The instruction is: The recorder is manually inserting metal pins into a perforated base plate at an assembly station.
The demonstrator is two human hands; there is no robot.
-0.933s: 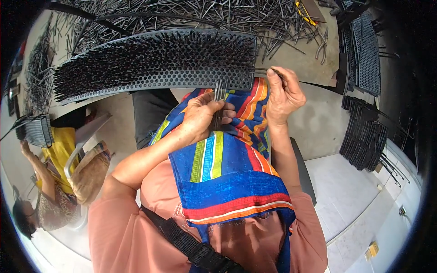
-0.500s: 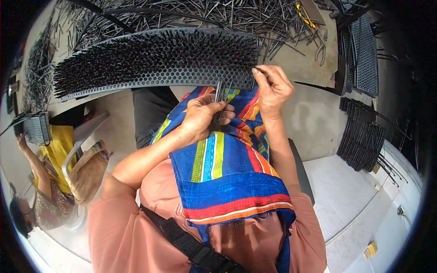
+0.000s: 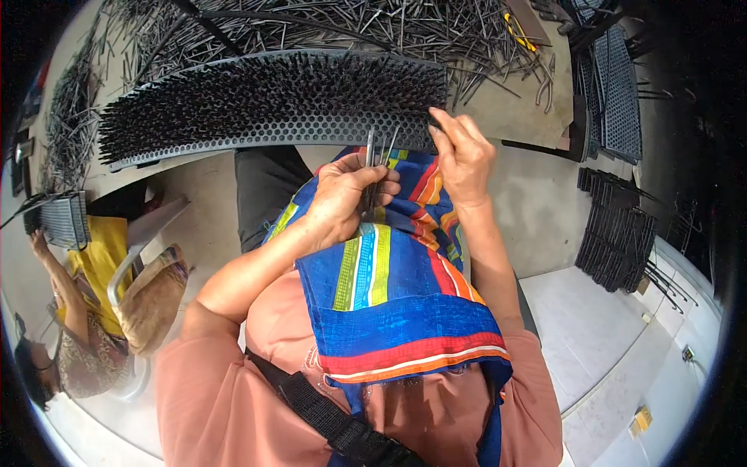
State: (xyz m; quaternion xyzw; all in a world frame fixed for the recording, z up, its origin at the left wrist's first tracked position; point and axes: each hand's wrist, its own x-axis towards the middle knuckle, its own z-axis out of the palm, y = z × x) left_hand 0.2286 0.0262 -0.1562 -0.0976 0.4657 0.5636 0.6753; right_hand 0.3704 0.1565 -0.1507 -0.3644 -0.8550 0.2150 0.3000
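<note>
A long, curved dark perforated panel (image 3: 311, 128) lies across the table edge in front of me. Short black strips (image 3: 264, 93) stand upright like bristles over most of it, while rows of holes show bare along the near side. Below the panel, my left hand (image 3: 342, 194) is closed around a bundle of thin dark strips (image 3: 370, 146), whose tips fan out upward. My right hand (image 3: 468, 159) is pinched at the panel's right end, with thumb and forefinger close to its near corner. Whatever lies between those fingertips is too small or hidden to make out.
Loose dark strips (image 3: 303, 35) cover the table beyond the panel, with a yellow-handled tool (image 3: 521, 33) at the far right. Perforated panels (image 3: 618, 93) lean on the right, above a stack of black pieces (image 3: 616, 229). At left, another person (image 3: 89, 335) works beside a chair (image 3: 156, 303).
My right hand has shifted slightly left and down along the panel's right end. The strips in my left hand have spread a little apart at the tips. The whole view has moved slightly.
</note>
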